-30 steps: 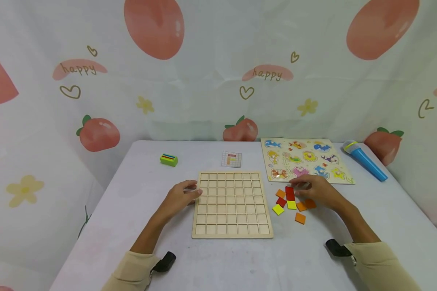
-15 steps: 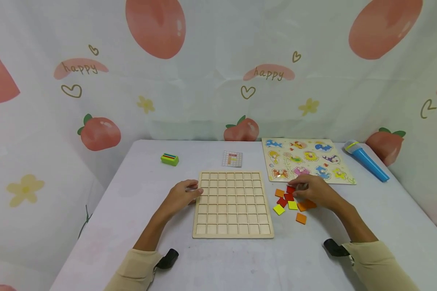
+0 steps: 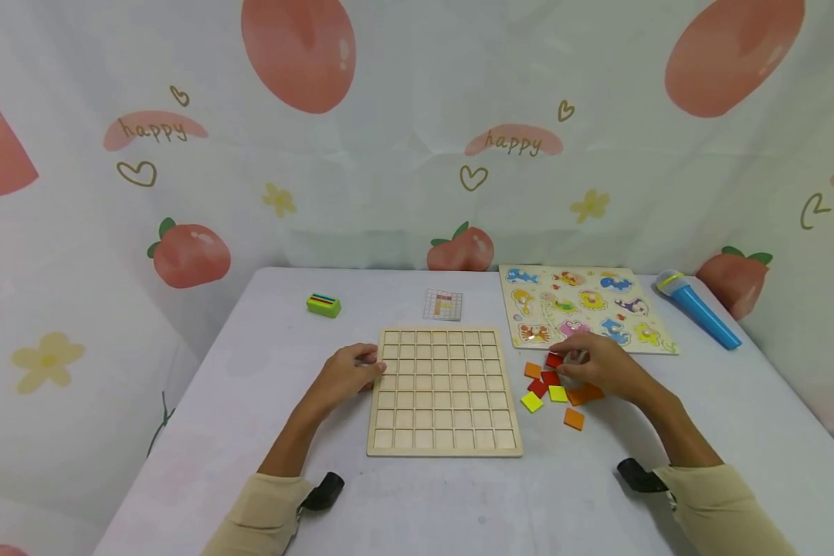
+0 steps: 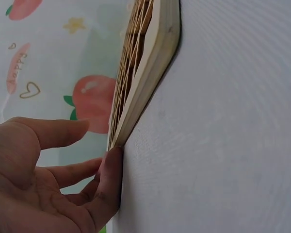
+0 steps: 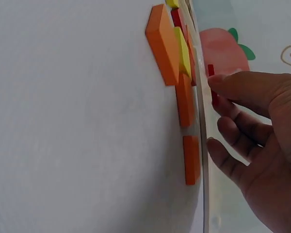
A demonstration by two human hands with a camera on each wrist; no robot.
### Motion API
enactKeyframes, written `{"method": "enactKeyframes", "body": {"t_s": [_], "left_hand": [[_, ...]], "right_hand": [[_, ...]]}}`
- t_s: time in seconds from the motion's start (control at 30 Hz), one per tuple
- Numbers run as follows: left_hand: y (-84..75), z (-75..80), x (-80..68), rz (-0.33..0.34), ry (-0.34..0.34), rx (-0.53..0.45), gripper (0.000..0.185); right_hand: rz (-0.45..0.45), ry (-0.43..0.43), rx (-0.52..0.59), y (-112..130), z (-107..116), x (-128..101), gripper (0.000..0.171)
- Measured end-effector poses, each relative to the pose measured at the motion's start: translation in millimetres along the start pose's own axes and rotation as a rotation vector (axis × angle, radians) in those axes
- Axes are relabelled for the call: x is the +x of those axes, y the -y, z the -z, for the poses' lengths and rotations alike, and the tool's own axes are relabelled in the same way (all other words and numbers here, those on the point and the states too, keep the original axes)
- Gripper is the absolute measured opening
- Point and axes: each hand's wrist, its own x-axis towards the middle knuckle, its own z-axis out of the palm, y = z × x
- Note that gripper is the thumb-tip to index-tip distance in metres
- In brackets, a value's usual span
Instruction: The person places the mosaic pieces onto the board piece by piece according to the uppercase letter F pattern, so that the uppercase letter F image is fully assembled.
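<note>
A square wooden grid board (image 3: 445, 452) lies in the middle of the table. My left hand (image 3: 347, 376) rests at its left edge; in the left wrist view, one finger (image 4: 110, 184) touches the board's side and the thumb stands apart. My right hand (image 3: 601, 367) is over the loose tiles right of the board. Its thumb and forefinger pinch a thin red tile (image 5: 211, 70), raised off the table in the right wrist view. Around the hand lie yellow tiles (image 3: 531, 401), red tiles (image 3: 538, 388) and orange tiles (image 3: 574, 419); the hand partly covers some orange ones.
Behind the right hand lies an animal puzzle board (image 3: 563, 286), with a blue toy microphone (image 3: 702, 309) to its right. A small grid pattern card (image 3: 442, 305) sits behind the grid board. A green block (image 3: 323, 305) stands at the back left.
My right hand has shifted slightly among the tiles; the two red tiles, once in line, now stand apart. My left hand stays at the board's edge.
</note>
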Motion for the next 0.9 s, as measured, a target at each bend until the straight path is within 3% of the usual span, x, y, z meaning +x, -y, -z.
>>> {"method": "enactKeyframes", "body": {"t_s": [0.27, 0.67, 0.9], "left_hand": [[-0.1, -1.6, 2.9, 0.034, -0.017, 0.046, 0.05], [-2.8, 0.8, 1.5, 0.082, 0.006, -0.101, 0.051], [-2.7, 0.5, 1.5, 0.075, 0.02, -0.127, 0.054]], "right_hand": [[0.049, -0.024, 0.012, 9.8, -5.5, 6.4, 0.033], [0.153, -0.016, 0.056, 32.2, -12.9, 19.9, 0.033], [0.184, -0.013, 0.066, 43.3, -22.8, 25.7, 0.031]]}}
